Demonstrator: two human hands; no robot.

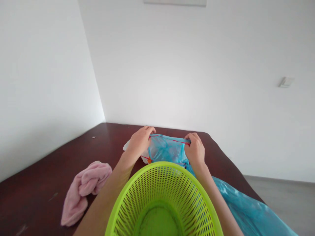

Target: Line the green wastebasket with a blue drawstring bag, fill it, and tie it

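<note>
Both of my hands reach past a lime-green slotted plastic basket (161, 200) and grip a thin translucent blue plastic bag (167, 150) with a red drawstring along its mouth. My left hand (140, 141) is closed on the bag's left edge. My right hand (195, 150) is closed on its right edge, and the red string runs taut between them. The bag trails back along my right forearm toward the lower right corner. A bit of white material shows under the bag by my left hand. The basket holds nothing visible.
A dark reddish-brown table (49, 173) stands in a corner of white walls. A crumpled pink towel (83, 190) lies left of my left forearm. A white switch (285, 82) is on the right wall. Grey floor (283, 193) shows beyond the table's right edge.
</note>
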